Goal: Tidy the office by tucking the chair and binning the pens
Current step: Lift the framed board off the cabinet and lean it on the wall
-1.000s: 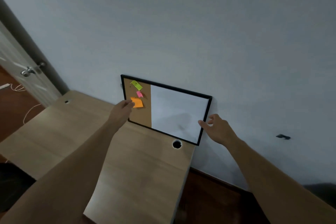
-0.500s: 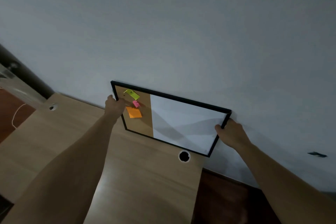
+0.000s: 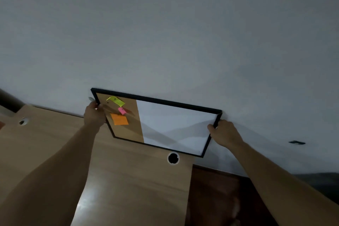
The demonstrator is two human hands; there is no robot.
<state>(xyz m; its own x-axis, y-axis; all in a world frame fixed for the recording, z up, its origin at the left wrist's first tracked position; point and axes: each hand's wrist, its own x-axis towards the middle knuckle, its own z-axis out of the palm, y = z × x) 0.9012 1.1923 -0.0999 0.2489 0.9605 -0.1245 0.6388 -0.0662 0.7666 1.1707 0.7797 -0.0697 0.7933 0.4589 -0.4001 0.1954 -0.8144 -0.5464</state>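
Black framing runs round the board (image 3: 176, 130) that I have in both hands, and that thin edge is the only thing to hold, so I take it by its two short sides. My left hand (image 3: 94, 115) is closed round the left edge just under the top corner, fingers curled behind where I cannot see them. My right hand (image 3: 224, 134) is clamped on the right edge the same way, thumb toward the front. A hold at both ends keeps a wide, flat thing from twisting.

The board leans back with its top edge against the grey wall (image 3: 165, 33). Whether its bottom edge touches the wooden desk (image 3: 128, 180) I cannot tell. The cork part on the left carries a yellow note (image 3: 115, 101), a pink one (image 3: 122, 110) and an orange one (image 3: 119, 119); the rest is plain white.

Just in front of the board a round cable hole (image 3: 173, 158) opens in the desktop, and another (image 3: 23, 121) sits at the far left.

As for the job itself, neither the chair nor any pens nor a bin shows here. I judge those steps are not in hand at this moment; squaring this board looks like a side bit of tidying.
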